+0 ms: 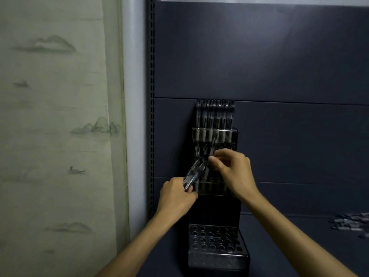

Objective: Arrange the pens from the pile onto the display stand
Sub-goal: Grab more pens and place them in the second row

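left hand grips pens | right hand pinches pen

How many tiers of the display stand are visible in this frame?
3. The top tier is full of pens, the middle tier sits behind both hands, and the bottom tier shows empty holes. Nothing suggests further tiers, though the frame cuts off just below.

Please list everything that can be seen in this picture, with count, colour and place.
display stand: one, black, against the dark panel, three tiers
pens in top tier: a full row, dark, upright
pens in middle tier: a few, partly hidden
bottom tier: holes without pens
pile of pens: one, grey, far right
curtain: one, pale green, left
left hand: holds a bundle of pens
right hand: pinches one pen at the middle tier
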A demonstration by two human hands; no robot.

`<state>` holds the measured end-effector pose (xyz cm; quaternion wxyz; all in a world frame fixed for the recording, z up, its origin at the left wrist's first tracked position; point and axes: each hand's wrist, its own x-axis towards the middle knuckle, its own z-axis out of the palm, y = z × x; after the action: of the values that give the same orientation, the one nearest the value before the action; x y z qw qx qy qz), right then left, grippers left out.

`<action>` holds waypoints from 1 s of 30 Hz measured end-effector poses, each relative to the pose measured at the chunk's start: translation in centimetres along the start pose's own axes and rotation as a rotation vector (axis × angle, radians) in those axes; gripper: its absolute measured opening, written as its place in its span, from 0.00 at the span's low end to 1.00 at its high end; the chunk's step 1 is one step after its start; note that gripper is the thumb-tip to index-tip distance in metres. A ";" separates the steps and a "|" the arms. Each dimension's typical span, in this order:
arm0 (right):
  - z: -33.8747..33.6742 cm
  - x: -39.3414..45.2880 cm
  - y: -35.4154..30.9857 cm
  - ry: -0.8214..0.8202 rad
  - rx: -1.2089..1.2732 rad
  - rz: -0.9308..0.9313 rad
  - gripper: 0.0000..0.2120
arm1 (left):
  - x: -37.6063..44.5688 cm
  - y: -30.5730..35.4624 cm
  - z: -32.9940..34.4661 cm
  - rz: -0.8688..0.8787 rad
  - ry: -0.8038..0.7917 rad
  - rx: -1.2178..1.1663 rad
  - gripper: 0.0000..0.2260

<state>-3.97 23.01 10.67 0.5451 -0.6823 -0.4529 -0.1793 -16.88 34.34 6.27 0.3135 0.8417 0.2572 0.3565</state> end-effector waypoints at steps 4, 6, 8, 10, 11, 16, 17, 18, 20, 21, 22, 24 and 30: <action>0.3 -0.1 0.4 -0.066 -0.121 -0.005 0.07 | -0.1 0.0 0.2 -0.001 0.007 0.000 0.14; 0.6 -0.3 0.6 -0.082 -0.148 0.005 0.09 | -0.1 -0.1 0.3 -0.002 0.013 0.011 0.13; 0.7 -0.5 0.8 -0.076 -0.156 0.005 0.09 | -0.1 -0.1 0.4 -0.001 0.018 0.011 0.13; 0.8 -0.5 0.6 -0.077 -0.170 -0.003 0.08 | -0.1 0.0 0.4 -0.005 0.018 0.015 0.14; 0.8 -0.5 0.5 -0.079 -0.178 -0.006 0.08 | -0.1 0.0 0.4 -0.005 0.020 0.019 0.14; 1.1 -0.9 0.4 -0.118 -0.234 -0.023 0.06 | -0.2 -0.1 0.5 -0.006 0.026 0.026 0.15; 1.2 -1.1 0.4 -0.129 -0.240 -0.021 0.06 | -0.2 0.0 0.5 -0.008 0.028 0.027 0.14; 1.3 -1.3 0.5 -0.130 -0.243 -0.018 0.07 | -0.2 0.0 0.5 -0.010 0.026 0.025 0.14; 1.5 -1.6 0.6 -0.113 -0.244 -0.013 0.07 | -0.3 0.0 0.6 -0.014 0.017 0.014 0.14; 1.5 -1.6 0.7 -0.106 -0.243 -0.011 0.08 | -0.3 0.1 0.6 -0.016 0.015 0.006 0.14; 1.5 -1.7 0.7 -0.104 -0.239 -0.009 0.08 | -0.3 0.1 0.6 -0.017 0.015 -0.001 0.14; 1.5 -1.8 0.7 -0.104 -0.232 -0.007 0.09 | -0.4 0.2 0.6 -0.013 0.014 -0.007 0.15; 0.9 -2.3 0.3 -0.115 -0.209 0.006 0.09 | -0.6 0.5 0.6 -0.029 -0.012 -0.046 0.15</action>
<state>-5.16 22.86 8.43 0.4446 -0.7460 -0.4602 -0.1846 -16.69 33.42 6.07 0.3394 0.8326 0.2594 0.3527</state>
